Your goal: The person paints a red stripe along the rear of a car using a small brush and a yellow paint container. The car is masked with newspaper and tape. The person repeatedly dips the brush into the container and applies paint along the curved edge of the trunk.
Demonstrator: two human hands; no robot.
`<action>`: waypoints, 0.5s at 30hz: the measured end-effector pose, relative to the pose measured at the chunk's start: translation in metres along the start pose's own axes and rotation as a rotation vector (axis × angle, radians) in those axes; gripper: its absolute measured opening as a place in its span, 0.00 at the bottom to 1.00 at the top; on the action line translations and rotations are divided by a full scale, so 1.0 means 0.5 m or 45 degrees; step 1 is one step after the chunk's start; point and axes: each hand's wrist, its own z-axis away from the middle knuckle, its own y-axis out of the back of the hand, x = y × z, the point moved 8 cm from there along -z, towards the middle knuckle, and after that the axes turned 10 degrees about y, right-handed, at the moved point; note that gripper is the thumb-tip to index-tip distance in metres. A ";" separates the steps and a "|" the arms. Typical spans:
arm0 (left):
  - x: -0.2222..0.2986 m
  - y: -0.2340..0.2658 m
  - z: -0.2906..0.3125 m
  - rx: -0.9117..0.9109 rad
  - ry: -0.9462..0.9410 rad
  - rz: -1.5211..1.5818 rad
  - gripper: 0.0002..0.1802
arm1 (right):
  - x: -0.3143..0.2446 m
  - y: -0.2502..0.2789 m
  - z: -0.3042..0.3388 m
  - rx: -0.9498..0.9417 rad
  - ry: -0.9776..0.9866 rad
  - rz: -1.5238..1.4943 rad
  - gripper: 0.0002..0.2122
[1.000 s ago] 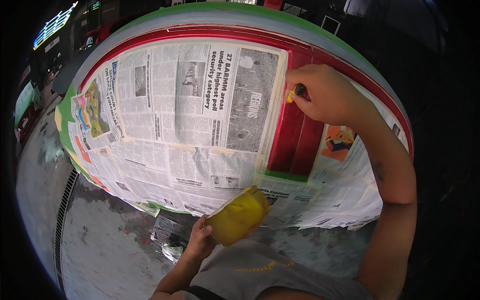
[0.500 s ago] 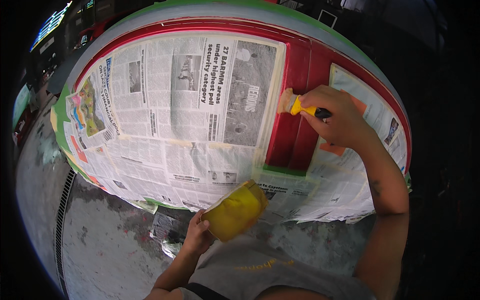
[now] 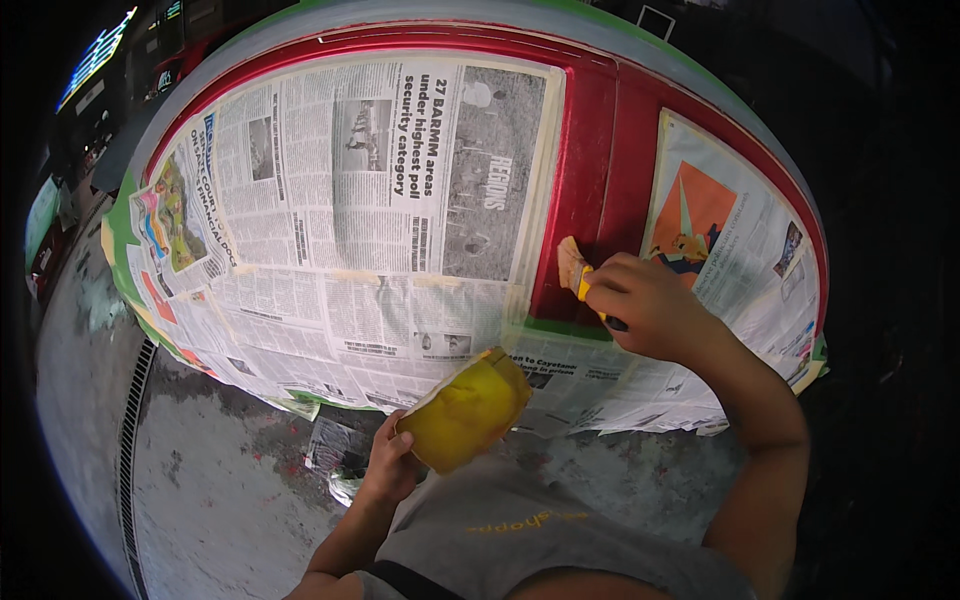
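Right grip (image 3: 648, 305) clenched on brush (image 3: 584, 282), yellow and black handle in the fingers, pale bristles out front, pointing up-left from the grip. Bristles lie over the lower part of the red strip (image 3: 585, 190), which runs upward from beside the grip; firm contact hard to confirm. Green band (image 3: 570, 327) just below-left of the same grip, at the strip's foot. Newspaper sheet with orange picture (image 3: 690, 220) above right grip; larger newspaper covering (image 3: 400, 230) well to its left, taped along the edge. Left grip (image 3: 390, 458), lower and to the left, grasping a yellow boxy piece (image 3: 465, 410) by its left side, thumb on the near face, piece tilted. Its inside can't be seen. Grey shirt (image 3: 490, 510) right of and below left grip; drain grating (image 3: 130, 450) far left of it, in the floor (image 3: 220, 490).
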 end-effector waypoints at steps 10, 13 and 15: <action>0.014 -0.033 -0.001 0.007 0.011 -0.092 0.42 | 0.182 0.192 -0.021 0.611 -0.281 -0.113 0.13; 0.018 -0.043 0.010 0.034 -0.033 -0.109 0.42 | 0.138 0.160 -0.015 0.594 -0.095 0.096 0.13; 0.025 -0.049 0.014 0.031 -0.067 -0.117 0.42 | 0.100 0.107 0.005 0.349 -0.106 0.118 0.14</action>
